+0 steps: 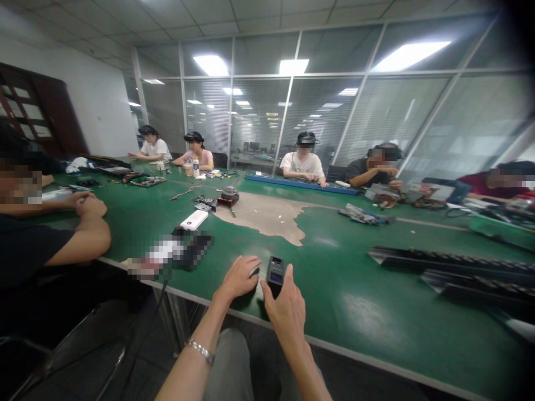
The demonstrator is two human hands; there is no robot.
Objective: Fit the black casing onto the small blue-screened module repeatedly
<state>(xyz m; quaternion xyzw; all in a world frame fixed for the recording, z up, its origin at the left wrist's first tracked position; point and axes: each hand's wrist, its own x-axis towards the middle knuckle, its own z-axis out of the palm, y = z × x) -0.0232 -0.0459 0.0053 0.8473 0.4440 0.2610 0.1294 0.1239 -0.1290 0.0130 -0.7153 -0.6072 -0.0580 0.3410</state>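
Observation:
A small black box-shaped device (276, 272) with a dark bluish panel stands on the green table close to its front edge. My right hand (287, 303) is around its near end, the thumb on the left side and the fingers along the right. Just to the left, my left hand (241, 277) rests low over the table with its fingers curled. Under those fingertips a small dark object (254, 272) shows in part; its kind is hidden. A metal bracelet (200, 351) circles my left wrist.
A white power bank (194, 220) lies ahead to the left, with a dark round-topped part (228, 195) beyond it. Long black metal channels (434, 262) and a green basket (501, 229) are at right. A person's arm (86, 228) rests at left; several others sit opposite.

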